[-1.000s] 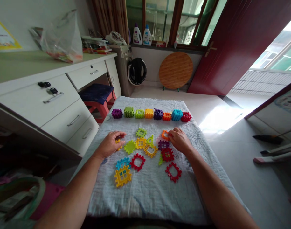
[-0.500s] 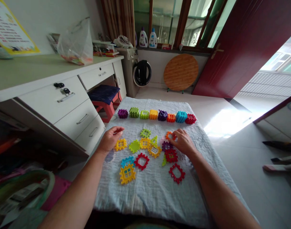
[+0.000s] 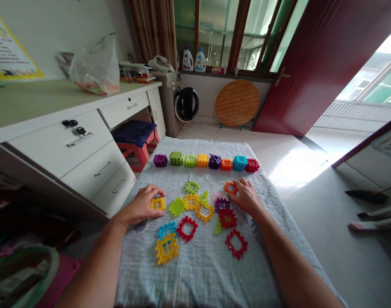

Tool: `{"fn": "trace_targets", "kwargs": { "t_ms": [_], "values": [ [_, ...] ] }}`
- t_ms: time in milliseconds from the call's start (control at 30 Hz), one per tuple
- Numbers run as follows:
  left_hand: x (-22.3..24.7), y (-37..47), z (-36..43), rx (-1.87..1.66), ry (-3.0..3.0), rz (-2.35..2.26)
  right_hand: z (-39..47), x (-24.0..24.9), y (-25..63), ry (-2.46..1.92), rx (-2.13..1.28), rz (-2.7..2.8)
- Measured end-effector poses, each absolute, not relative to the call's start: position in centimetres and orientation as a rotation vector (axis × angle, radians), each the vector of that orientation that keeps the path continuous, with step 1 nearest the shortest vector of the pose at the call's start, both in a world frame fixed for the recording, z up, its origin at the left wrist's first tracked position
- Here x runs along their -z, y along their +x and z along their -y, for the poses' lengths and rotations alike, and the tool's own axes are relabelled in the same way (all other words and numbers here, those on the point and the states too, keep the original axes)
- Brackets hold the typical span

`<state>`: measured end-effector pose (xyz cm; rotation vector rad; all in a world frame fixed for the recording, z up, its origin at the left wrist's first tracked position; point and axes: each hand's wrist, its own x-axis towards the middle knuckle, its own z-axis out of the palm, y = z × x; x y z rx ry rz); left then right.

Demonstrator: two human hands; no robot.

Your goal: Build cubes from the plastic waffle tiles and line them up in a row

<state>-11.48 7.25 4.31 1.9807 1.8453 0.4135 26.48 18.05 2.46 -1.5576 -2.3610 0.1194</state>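
My left hand [image 3: 143,206] has its thumb and fingers around a yellow window piece [image 3: 158,204] at the left of the cloth. At the right, my right hand [image 3: 246,197] pinches an orange ring piece [image 3: 230,188] by its right side. Between them lie a green piece [image 3: 192,187], yellow pieces [image 3: 191,201] and a solid lime piece [image 3: 177,207]. Purple [image 3: 221,204] and red [image 3: 227,218] pieces overlap below my right hand. Nearer are red rings [image 3: 187,228] and a larger yellow piece [image 3: 167,248] overlapping a blue one [image 3: 166,230].
Behind the loose pieces runs a row of coloured stacks [image 3: 202,161] on the cloth-covered table [image 3: 195,282]. A white desk [image 3: 51,102] and a stool [image 3: 134,133] stand at the left, a red door [image 3: 298,64] at the right.
My left hand has lowered and spread around the yellow window piece. My right hand stays at the orange piece. The whole view has shifted slightly, with the scene lower in the frame.
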Motion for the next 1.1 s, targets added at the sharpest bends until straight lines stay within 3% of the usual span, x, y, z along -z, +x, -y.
{"fn": "trace_targets", "kwargs": {
  "t_ms": [233,633,1100],
  "values": [
    [-4.0,-10.8,-7.9,-0.512,2.011,-1.798,-18.2,-3.0,26.7,-1.58,-0.182,2.411],
    [-4.0,-10.4,-8.3,-0.585,2.026,-1.804,-25.8,-8.4,25.1,-1.465,0.108,2.491],
    [-4.3,-10.4,-8.2,-0.549,2.022,-1.801,-31.0,-7.4,24.5,-1.642,-0.03,2.596]
  ]
}}
